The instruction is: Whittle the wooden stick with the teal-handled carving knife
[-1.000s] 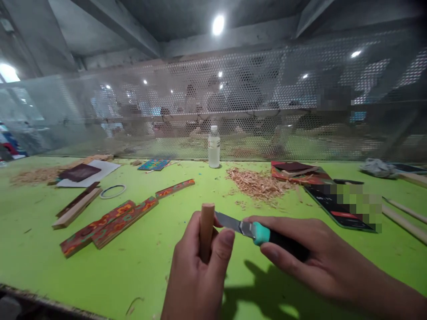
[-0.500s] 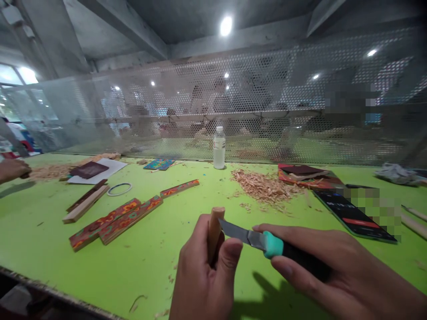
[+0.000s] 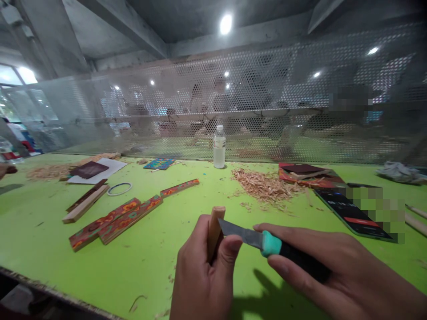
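our left hand (image 3: pixel 204 280) grips a narrow light-brown wooden stick (image 3: pixel 214 233), nearly upright above the bright green table (image 3: pixel 110 280); our right hand (image 3: pixel 343 253), wrapped around a black-and-teal-handled steel knife (image 3: pixel 271 244), points its blade leftward, crosswise, against the stick's upper end.

Passing room was offered on the green table (image 3: pixel 110 280) between the patterned strips (image 3: pixel 131 220) and the left hand (image 3: pixel 204 269), while the way forward was obstructed by the bottle (image 3: pixel 219 153) and mesh screen (image 3: pixel 187 102), and rightward by the phone (image 3: pixel 343 211).

Knife handle (image 3: pixel 288 255) black and teal; wood stick (image 3: pixel 214 233) tan; tabletop (image 3: pixel 140 262) lime-green.
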Tool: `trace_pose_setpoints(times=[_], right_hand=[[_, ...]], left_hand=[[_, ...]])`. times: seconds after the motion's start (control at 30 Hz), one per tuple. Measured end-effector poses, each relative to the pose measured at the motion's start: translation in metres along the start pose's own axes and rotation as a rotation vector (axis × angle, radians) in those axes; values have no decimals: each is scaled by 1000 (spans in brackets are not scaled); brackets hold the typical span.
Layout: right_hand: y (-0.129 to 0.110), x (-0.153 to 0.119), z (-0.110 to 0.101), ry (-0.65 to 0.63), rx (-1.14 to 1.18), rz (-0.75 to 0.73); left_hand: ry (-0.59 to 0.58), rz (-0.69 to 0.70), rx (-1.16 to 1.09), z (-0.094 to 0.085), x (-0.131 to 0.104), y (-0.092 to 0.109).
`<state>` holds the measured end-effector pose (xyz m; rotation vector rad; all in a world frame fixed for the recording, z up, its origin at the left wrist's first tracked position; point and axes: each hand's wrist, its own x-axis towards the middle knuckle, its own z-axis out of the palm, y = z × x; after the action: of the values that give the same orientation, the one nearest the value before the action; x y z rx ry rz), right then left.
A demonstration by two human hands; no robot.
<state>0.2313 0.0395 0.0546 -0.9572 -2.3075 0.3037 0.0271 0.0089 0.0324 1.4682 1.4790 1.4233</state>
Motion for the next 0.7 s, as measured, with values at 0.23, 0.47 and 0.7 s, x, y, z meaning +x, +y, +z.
trace_pose_setpoints(times=[0.23, 0.47, 0.7], right_hand=[[0, -4, 3, 48, -14, 13], [-1, -6, 3, 40, -50, 10], [1, -3, 3, 35, -69, 22]], left_hand=[[36, -14, 3, 2, -1, -1], [38, -27, -20, 3, 0, -1], [88, -90, -56, 2, 0, 0]])
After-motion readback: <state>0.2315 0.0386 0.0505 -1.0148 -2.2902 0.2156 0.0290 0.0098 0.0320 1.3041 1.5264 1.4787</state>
